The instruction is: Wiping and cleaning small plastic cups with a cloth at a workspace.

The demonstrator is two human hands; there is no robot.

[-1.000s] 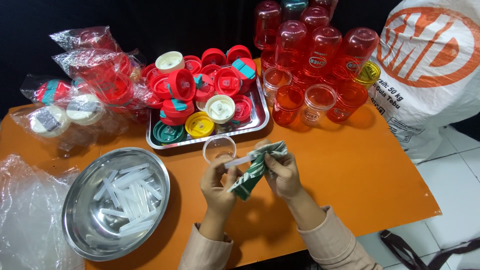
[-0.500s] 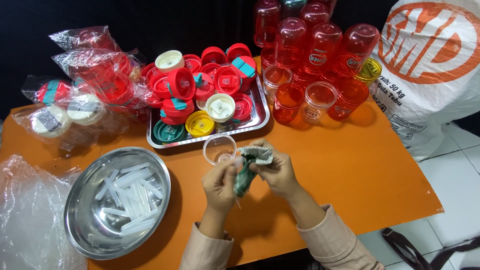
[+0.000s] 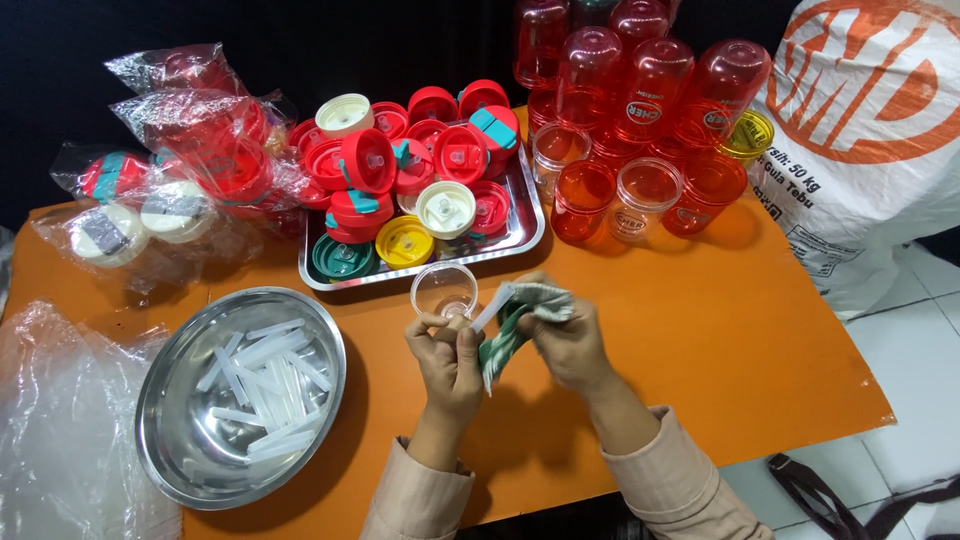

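Observation:
My left hand pinches the lower end of a short white plastic tube. My right hand grips a green and white cloth bunched around the same tube. Both hands hover over the orange table, close together. A small clear cup stands just beyond my left hand's fingers. To the left, a round steel bowl holds several more white tubes.
A steel tray holds several red, green, yellow and white lids. Red and clear jars stand stacked at the back right. Plastic bags of lids lie at the left, clear plastic sheet at the near left. A white and orange sack stands on the right.
The cloth was slid along the tube and bunched over it, then drawn back toward my right hand. The tube's white end shows again, pointing up toward the clear cup.

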